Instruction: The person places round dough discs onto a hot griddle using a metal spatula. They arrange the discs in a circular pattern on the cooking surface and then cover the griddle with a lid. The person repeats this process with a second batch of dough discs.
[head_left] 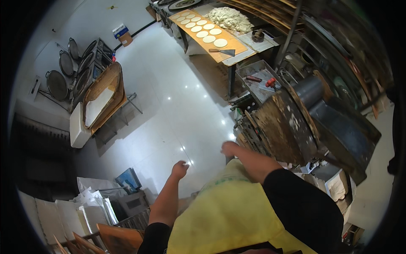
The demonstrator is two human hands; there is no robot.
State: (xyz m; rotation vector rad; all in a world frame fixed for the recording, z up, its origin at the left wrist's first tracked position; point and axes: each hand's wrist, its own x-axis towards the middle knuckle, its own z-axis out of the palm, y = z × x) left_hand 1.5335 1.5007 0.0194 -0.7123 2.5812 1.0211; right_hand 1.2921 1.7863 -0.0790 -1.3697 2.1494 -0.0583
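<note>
Over the pale floor, my left hand (pixel 180 169) hangs with its fingers curled in and no object showing in it. My right hand (pixel 229 149) is closed in front of the yellow apron (pixel 228 203), fingers bent down and partly hidden. A small dark shape shows just under it; whether the hand grips this, I cannot tell. Both hands are apart from the furniture. Ahead, several flat round dough pieces (pixel 209 39) lie in rows on a long wooden board (pixel 237 45). Across the board's near end rests a scraper (pixel 223 51). Beside the board is a heap of dough (pixel 229 19).
At right stands a dark machine (pixel 311 91) beside a metal tray (pixel 259 70) with tools. Left, a wicker basket (pixel 118 76) sits on a stand near round griddles (pixel 57 84). Boxes (pixel 125 39) stand by the far wall. Wooden boards (pixel 120 238) lean at lower left.
</note>
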